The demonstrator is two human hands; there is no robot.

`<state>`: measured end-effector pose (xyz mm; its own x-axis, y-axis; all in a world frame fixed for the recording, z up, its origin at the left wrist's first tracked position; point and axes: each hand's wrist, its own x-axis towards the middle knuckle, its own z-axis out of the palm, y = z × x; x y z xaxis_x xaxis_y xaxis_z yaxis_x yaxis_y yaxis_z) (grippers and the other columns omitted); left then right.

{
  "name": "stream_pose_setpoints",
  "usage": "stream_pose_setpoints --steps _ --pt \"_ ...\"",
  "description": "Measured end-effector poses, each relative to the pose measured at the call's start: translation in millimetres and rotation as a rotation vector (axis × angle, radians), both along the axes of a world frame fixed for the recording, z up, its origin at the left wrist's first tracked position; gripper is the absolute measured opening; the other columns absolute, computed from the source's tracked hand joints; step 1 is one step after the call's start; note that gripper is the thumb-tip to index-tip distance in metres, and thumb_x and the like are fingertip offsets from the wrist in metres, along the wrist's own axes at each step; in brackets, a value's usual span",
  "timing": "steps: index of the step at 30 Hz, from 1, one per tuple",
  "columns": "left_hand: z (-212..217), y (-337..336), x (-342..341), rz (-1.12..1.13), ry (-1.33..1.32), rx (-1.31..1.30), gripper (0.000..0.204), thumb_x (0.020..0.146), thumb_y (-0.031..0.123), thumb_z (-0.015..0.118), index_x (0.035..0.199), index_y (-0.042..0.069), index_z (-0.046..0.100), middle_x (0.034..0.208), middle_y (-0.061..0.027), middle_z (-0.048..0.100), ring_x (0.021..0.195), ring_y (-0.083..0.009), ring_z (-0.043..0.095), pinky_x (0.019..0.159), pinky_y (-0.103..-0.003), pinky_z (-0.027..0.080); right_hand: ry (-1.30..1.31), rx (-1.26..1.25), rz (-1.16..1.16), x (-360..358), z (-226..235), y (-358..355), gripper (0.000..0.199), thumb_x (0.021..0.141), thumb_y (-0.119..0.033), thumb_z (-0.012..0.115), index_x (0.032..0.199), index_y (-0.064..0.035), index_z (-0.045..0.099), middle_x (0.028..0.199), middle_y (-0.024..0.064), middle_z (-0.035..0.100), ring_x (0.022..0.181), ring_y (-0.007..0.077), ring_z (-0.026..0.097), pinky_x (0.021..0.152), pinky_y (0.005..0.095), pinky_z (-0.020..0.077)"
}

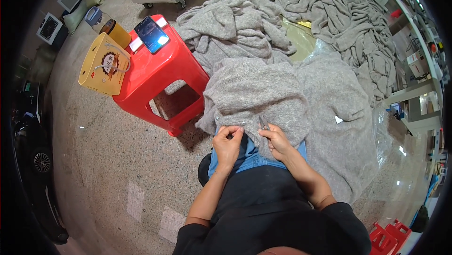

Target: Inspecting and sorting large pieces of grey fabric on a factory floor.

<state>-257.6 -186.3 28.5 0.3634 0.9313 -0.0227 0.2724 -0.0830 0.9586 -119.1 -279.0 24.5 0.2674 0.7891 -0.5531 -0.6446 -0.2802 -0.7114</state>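
Observation:
A grey knit garment [256, 87] is draped over my lap and knees. At its near edge my left hand [227, 147] is closed in a pinch, thumb and forefinger together on the knit; a thread between them would be too small to make out. In my right hand [278, 143] is a pair of small thread snips [263, 123], gripped with the pointed blades facing away from me, just above the cloth. The two hands are a short distance apart, and the snips are not touching the left fingers.
To the left stands a red plastic stool [165, 73] carrying a phone [151, 34], a yellow box [104, 64] and a bottle [113, 29]. Heaped grey knits [329, 14] cover the floor ahead and right. A worktable [419, 33] runs along the right; red stools [391, 236] stand behind right.

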Motion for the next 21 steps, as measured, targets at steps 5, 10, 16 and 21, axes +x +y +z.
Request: stream_pose_setpoints --steps 5,10,16,21 --pt "15.6 -5.9 -4.0 -0.006 0.041 0.357 0.005 0.074 0.004 0.068 0.075 0.001 0.065 0.074 -0.0075 0.058 0.065 -0.0173 0.057 0.059 -0.029 0.045 -0.060 -0.096 -0.016 -4.6 5.6 1.5 0.012 0.084 -0.013 0.057 0.096 -0.0093 0.057 0.070 -0.0061 0.054 0.039 0.0000 0.031 0.032 0.0170 0.0214" --pt "35.1 -16.8 -15.3 -0.095 -0.061 0.187 0.004 0.078 -0.005 0.062 0.081 -0.002 0.061 0.095 -0.0117 0.058 0.064 -0.0113 0.059 0.057 -0.022 0.050 -0.250 0.040 0.017 -14.7 -4.6 -1.2 0.018 0.084 -0.014 0.059 0.099 -0.0051 0.058 0.079 -0.0002 0.058 0.057 0.0042 0.046 0.049 0.0213 0.0365" --pt "31.0 -17.9 -20.8 -0.154 -0.437 -0.164 0.003 0.085 -0.004 0.054 0.086 -0.005 0.057 0.102 -0.0157 0.058 0.071 -0.0160 0.063 0.064 -0.025 0.055 -0.683 0.086 0.147 -13.3 0.9 -10.8 0.019 0.084 -0.013 0.061 0.097 -0.0008 0.060 0.085 0.0033 0.060 0.084 0.0094 0.052 0.075 0.0265 0.0429" --pt "26.8 -13.5 -24.6 -0.069 -0.475 -0.277 0.003 0.085 -0.001 0.057 0.086 -0.004 0.057 0.085 -0.0094 0.062 0.070 -0.0137 0.062 0.066 -0.026 0.055 -0.853 0.106 0.070 -20.2 5.8 -8.6 0.021 0.083 -0.015 0.062 0.096 0.0008 0.060 0.084 0.0069 0.060 0.083 0.0124 0.054 0.078 0.0286 0.0435"
